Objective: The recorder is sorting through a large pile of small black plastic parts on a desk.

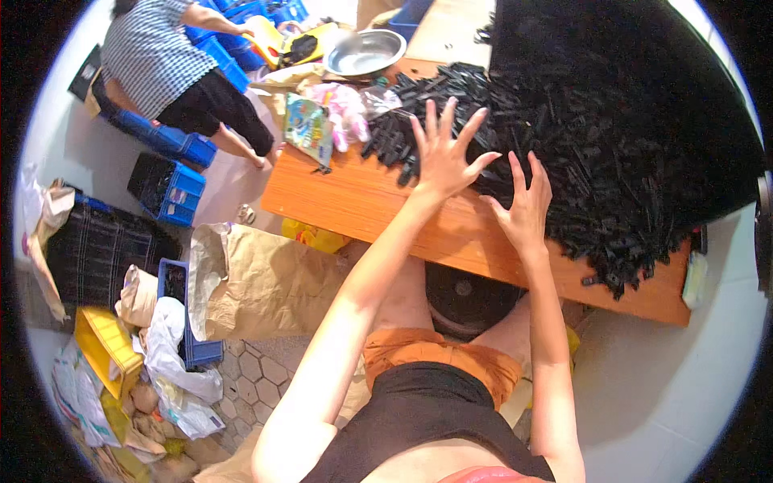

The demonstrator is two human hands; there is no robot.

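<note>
A large pile of small, elongated black plastic-looking parts [588,169] covers much of the wooden table [354,189]; their exact kind is too small to make out. My left hand [444,161] is over the near left part of the pile, fingers spread wide and palm down. Beside it, to the right, my right hand [525,205] is above the pile's near edge with its fingers apart. Neither hand shows anything held. Whether the fingertips touch the parts, I cannot tell.
Left on the table are a metal bowl [365,53], a colourful packet [308,129] and a pink-and-white bundle [346,113]. A person [165,60] bends near blue crates [221,60]. A brown paper sack [266,278] and a yellow crate [107,348] stand at floor level.
</note>
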